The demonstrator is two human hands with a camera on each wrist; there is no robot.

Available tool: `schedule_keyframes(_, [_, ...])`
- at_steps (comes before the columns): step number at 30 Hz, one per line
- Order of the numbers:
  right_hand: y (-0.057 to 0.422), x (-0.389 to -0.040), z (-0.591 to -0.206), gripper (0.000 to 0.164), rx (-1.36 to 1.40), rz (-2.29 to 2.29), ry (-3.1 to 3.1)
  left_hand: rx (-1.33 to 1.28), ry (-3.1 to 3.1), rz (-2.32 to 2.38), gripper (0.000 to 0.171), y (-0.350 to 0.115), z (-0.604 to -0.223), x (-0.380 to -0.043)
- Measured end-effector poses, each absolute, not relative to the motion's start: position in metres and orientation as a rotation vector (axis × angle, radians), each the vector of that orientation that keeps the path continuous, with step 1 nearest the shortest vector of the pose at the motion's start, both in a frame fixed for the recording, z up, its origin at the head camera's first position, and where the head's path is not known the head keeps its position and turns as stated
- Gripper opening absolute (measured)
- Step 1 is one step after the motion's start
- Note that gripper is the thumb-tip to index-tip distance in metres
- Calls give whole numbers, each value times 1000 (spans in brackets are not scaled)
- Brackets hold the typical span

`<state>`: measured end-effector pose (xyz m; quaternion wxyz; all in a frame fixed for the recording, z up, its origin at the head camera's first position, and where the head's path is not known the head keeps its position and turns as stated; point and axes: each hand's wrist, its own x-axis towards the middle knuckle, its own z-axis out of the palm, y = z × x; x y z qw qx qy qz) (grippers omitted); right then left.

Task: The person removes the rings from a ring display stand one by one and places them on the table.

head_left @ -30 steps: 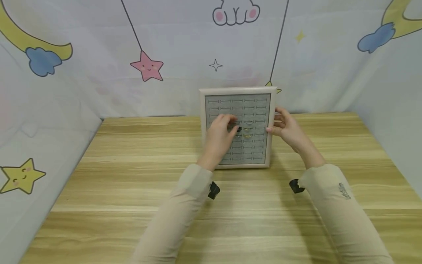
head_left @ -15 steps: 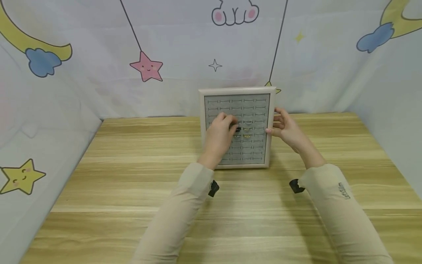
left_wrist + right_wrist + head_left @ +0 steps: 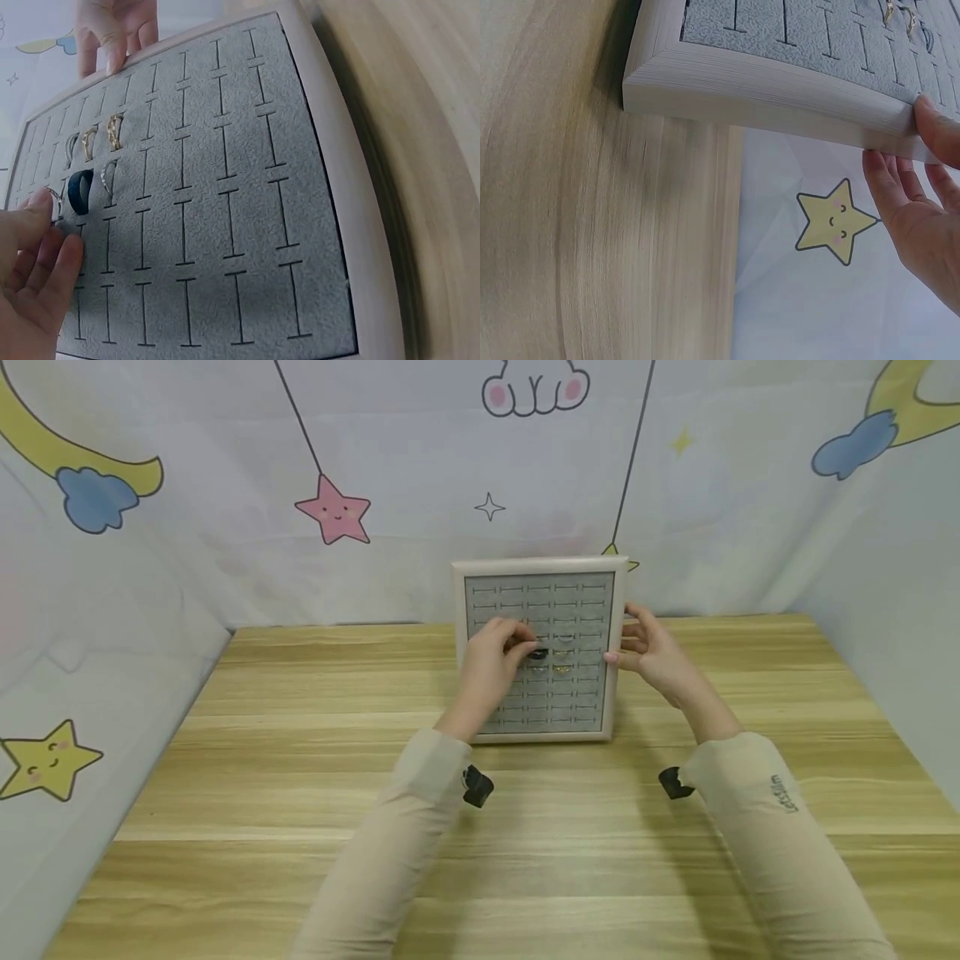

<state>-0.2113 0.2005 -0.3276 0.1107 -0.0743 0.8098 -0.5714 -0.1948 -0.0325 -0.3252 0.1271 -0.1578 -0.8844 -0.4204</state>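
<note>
A ring display board [image 3: 576, 702], grey and slotted in a pale frame, leans upright on the table. My right hand [image 3: 654, 656] grips its right edge, thumb on the front and fingers behind. My left hand [image 3: 491, 664] is at the board's middle, its fingertips pinching a silver ring [image 3: 55, 202] in a slot. Just below that in the head view sits a wide black ring [image 3: 538, 654], and under it another silver ring [image 3: 109, 182]. The neighbouring column holds a thin silver ring [image 3: 71, 150] and two gold rings [image 3: 114, 133]. The left hand covers part of the board's left side.
The wood-grain table [image 3: 300, 777] carries the board near its back edge. A white curtain [image 3: 420, 460] printed with stars and moons hangs behind. Black straps [image 3: 477, 786] show at both wrists.
My left hand's fingertips have moved slightly up and left off the black ring, which now shows more fully in its slot. The right hand and the board have stayed put.
</note>
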Motion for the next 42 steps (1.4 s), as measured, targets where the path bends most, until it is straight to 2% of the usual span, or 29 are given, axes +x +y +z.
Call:
schedule_keyframes(7, [200,-212,-329,78,-214,-1677,2391,-392,-2506,-1530,15,-41,-321,-197])
schedule_keyframes(13, [201,-212,-329,78,-211,-1680,2385,-226,-2290,-1839,20,-58,-310,-201])
schedule_keyframes(22, [202,-211,-329,79,-213,-1684,2380,39,-1918,-1962,26,-104,-305,-210])
schedule_keyframes(30, [201,-212,-330,80,-229,-1682,2378,237,-1884,-1899,9,-152,-322,-213])
schedule_keyframes(37, [201,-213,-330,79,-235,-1686,2379,462,-1903,-1872,23,-186,-345,-211])
schedule_keyframes(42, [201,-212,-330,79,-234,-1687,2379,565,-1934,-1854,23,-204,-360,-209])
